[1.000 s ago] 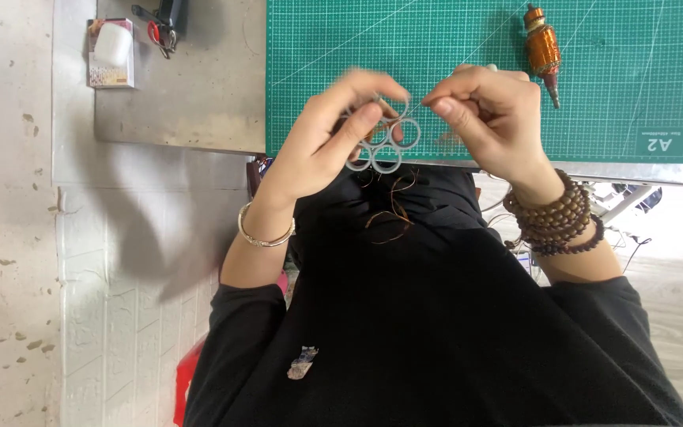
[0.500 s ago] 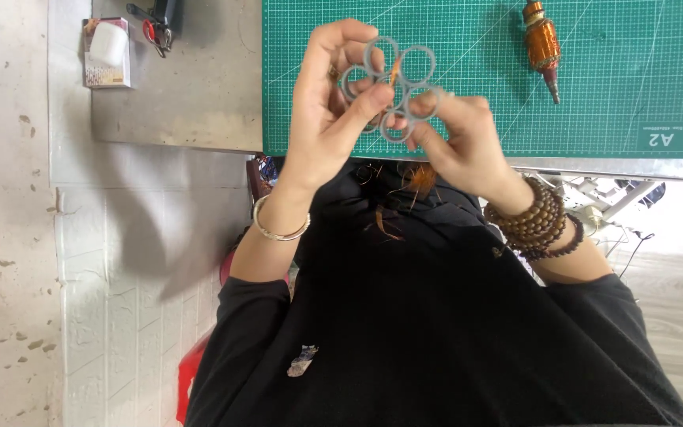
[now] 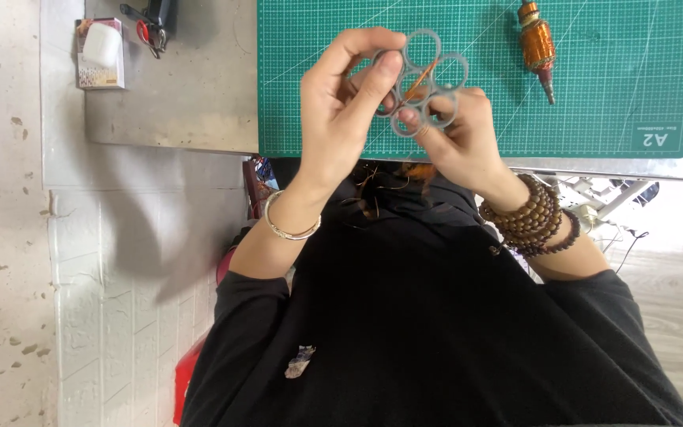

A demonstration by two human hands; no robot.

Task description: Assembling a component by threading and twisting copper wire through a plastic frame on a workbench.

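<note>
I hold a grey cluster of joined rings up over the near edge of the green cutting mat. My left hand pinches its left side between thumb and fingers. My right hand grips its lower rings from below. A thin copper-coloured wire runs through the middle of the cluster, and more wire hangs down over my dark clothing. A metal bangle sits on my left wrist, brown bead bracelets on my right.
An orange wound motor rotor lies on the mat at the far side. A small box with a white block and a black and red tool lie on the grey tabletop to the left.
Both hands have lifted the ring cluster away from my body and over the mat. It now faces the camera flat, with more of its rings showing.
</note>
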